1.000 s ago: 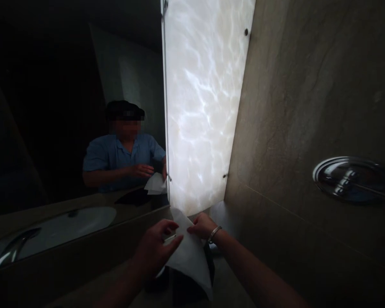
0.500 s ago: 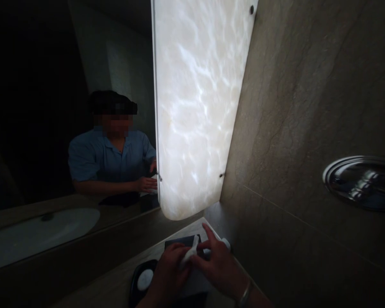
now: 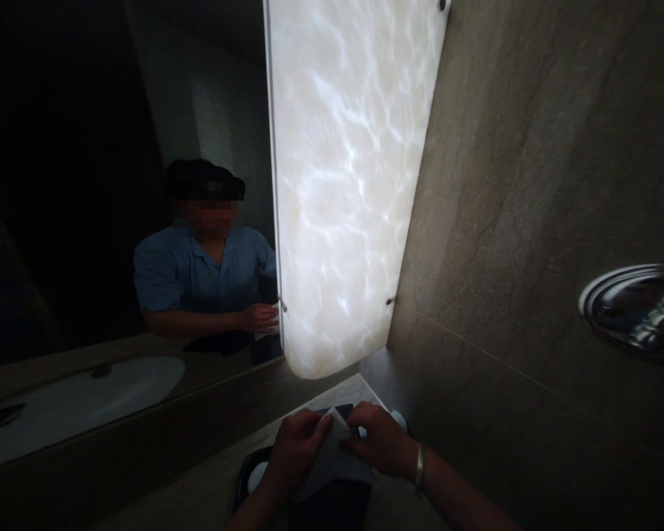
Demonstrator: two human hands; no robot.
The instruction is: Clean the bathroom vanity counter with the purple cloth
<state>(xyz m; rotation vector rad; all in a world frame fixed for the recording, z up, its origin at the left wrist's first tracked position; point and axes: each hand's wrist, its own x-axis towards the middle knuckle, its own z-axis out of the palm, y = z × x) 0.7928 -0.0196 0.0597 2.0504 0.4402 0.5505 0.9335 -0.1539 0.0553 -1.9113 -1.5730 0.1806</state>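
Lit onyx wall panel (image 3: 343, 184), veined white, mounted upright in the corner. Mirror (image 3: 116, 221) to its left, reflecting a person in a blue shirt and a white basin (image 3: 88, 391). Chrome round fitting (image 3: 639, 310) on the stone wall (image 3: 531, 147). Stone surface (image 3: 199, 494) below.

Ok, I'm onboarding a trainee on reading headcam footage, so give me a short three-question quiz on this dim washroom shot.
1. True or false: both hands grip the white paper tissue.
2. Which wrist wears the thin silver metal bracelet? A) left B) right
3. Fill in: the glowing white marbled wall panel stands just right of the large wall ____.

Key
1. True: the left hand and right hand pinch it over a dark box on the beige stone counter.
2. B.
3. mirror, which reflects the person and a white oval basin.
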